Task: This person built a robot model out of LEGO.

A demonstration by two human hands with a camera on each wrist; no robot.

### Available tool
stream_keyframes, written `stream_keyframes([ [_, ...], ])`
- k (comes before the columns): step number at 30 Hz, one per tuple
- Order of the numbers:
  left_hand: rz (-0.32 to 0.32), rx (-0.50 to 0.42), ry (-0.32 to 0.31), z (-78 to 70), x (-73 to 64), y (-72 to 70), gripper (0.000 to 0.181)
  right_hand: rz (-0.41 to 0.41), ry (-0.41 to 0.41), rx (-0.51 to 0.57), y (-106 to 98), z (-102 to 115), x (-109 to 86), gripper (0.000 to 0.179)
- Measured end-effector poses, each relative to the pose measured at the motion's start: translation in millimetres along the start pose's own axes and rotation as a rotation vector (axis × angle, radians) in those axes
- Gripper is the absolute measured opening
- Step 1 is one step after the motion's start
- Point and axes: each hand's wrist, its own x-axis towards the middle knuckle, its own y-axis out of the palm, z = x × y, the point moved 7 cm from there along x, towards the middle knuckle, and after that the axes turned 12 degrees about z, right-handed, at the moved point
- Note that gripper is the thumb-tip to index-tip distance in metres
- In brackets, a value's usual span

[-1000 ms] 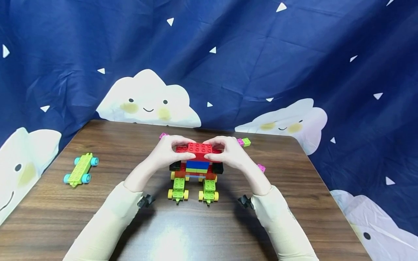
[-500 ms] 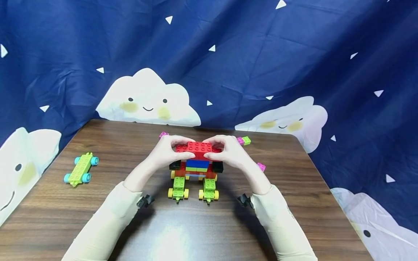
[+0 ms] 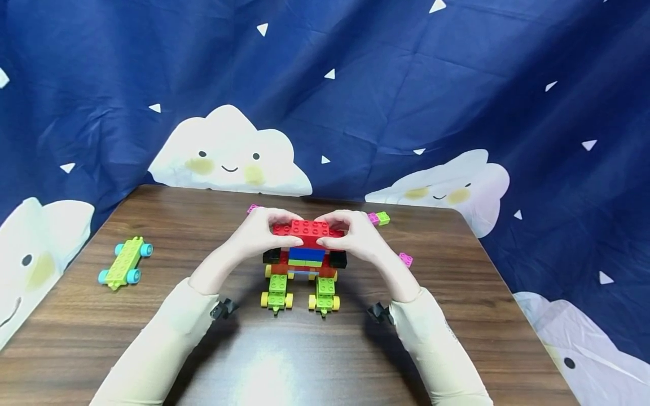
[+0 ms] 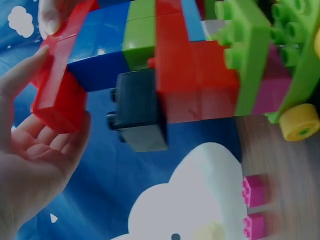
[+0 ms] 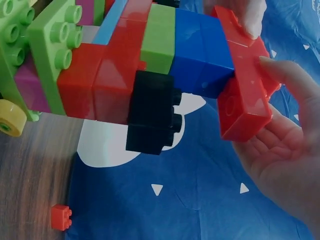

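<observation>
A toy-brick figure [image 3: 307, 255] stands upright on the table, built of red, blue, green and black bricks. Red bricks [image 3: 310, 228] form its top. My left hand [image 3: 260, 231] holds their left end, thumb on the near face and fingers behind. On the right end my right hand [image 3: 354, 234] grips in the same way. Under the red top, the right wrist view has blue bricks [image 5: 200, 52], then a green layer and a black brick [image 5: 150, 112] jutting out at the side. Lime wheeled bases [image 3: 276, 293] with yellow wheels carry the figure.
A lime wheeled base [image 3: 126, 264] with blue wheels lies at the left of the table. Pink and lime bricks [image 3: 378, 218] lie behind, a pink brick [image 3: 405, 259] to the right. A loose red brick [image 5: 61, 217] shows in the right wrist view. A blue curtain [image 3: 355, 113] hangs behind.
My left wrist and forearm have shifted slightly to the left. Both hands keep their hold on the red top, and the figure stays in place.
</observation>
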Motion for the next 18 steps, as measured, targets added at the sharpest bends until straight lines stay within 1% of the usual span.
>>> stream_keyframes([
  [3, 0.022, 0.036, 0.022, -4.1, 0.6, -1.2, 0.04, 0.002, -0.017, 0.008, -0.6, 0.9, 1.8, 0.039],
  [6, 0.027, 0.058, 0.042, -6.6, 1.1, -0.9, 0.039, 0.01, -0.042, 0.003, -1.3, 2.5, 1.5, 0.039],
  [9, 0.025, 0.072, 0.06, -8.8, 0.4, -0.8, 0.041, 0.017, -0.064, -0.011, -1.2, 3.4, 1.5, 0.04],
  [14, 0.012, 0.081, 0.072, -9.5, 1.1, -0.4, 0.05, 0.004, -0.078, -0.023, -1.1, 3.3, 1.2, 0.04],
  [18, -0.008, 0.072, 0.079, -8.2, 1.4, 0.7, 0.047, -0.016, -0.072, -0.01, -0.8, 3.9, 1.8, 0.037],
])
